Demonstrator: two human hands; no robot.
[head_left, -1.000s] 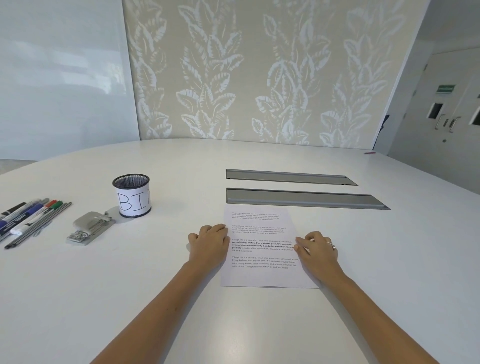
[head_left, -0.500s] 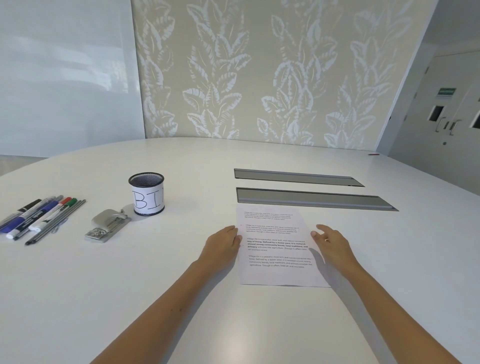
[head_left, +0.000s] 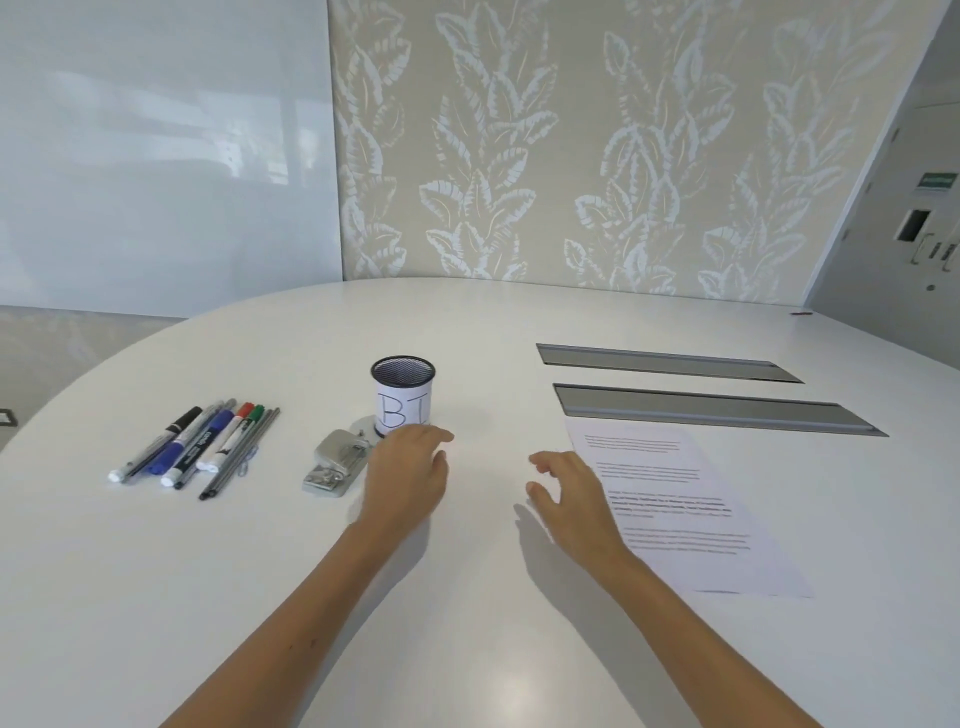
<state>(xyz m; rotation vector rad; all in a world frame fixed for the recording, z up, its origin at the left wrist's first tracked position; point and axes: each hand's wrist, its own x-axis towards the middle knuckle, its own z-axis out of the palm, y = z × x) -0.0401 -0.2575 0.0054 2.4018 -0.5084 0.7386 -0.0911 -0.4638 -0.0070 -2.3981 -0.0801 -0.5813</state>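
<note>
A printed sheet of paper (head_left: 675, 499) lies flat on the white table (head_left: 467, 649), right of centre. My left hand (head_left: 408, 475) hovers with relaxed fingers just in front of a black mesh cup (head_left: 402, 395) labelled "BI", beside a grey stapler (head_left: 335, 465). My right hand (head_left: 569, 496) floats open above the table at the paper's left edge, holding nothing. Several pens and markers (head_left: 195, 449) lie in a row at the left.
Two grey cable slots (head_left: 717, 408) are set into the table behind the paper. A leaf-patterned wall panel and a whiteboard stand beyond the table's far edge. A door is at the far right.
Both hands have lifted off the paper and moved left, the left hand now close to the cup and stapler. The view has turned left too. The paper stays in place.
</note>
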